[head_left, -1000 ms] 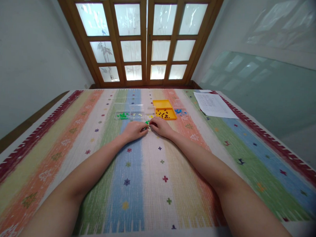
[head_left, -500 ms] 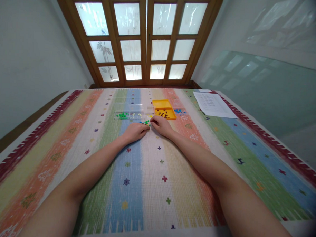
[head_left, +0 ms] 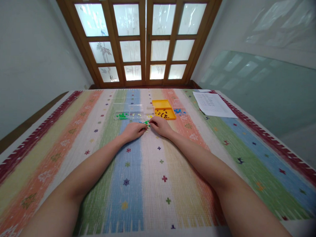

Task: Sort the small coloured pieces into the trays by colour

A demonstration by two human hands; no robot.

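Note:
My left hand [head_left: 133, 131] rests on the striped cloth with its fingers closed, the tips beside a small cluster of green pieces [head_left: 146, 123]. From the right, my right hand [head_left: 159, 125] reaches the same cluster, thumb and fingers pinched together at its edge. Whatever either pinch holds is too small to make out. Blue and dark bits show among the green ones between the hands. Just beyond are a clear box with green pieces [head_left: 121, 116], pale pieces [head_left: 136, 114] and a few yellow pieces [head_left: 149, 116].
An open orange box [head_left: 162, 104] with dark brown pieces stands behind my right hand. Blue pieces [head_left: 179, 111] lie in a clear box to its right. Printed paper sheets [head_left: 214, 105] lie at the far right of the striped tablecloth [head_left: 155, 201]. Glazed wooden doors stand behind the table.
My left hand has drawn back slightly to the left, showing more of the small pieces between the hands. My right hand has shifted very slightly left.

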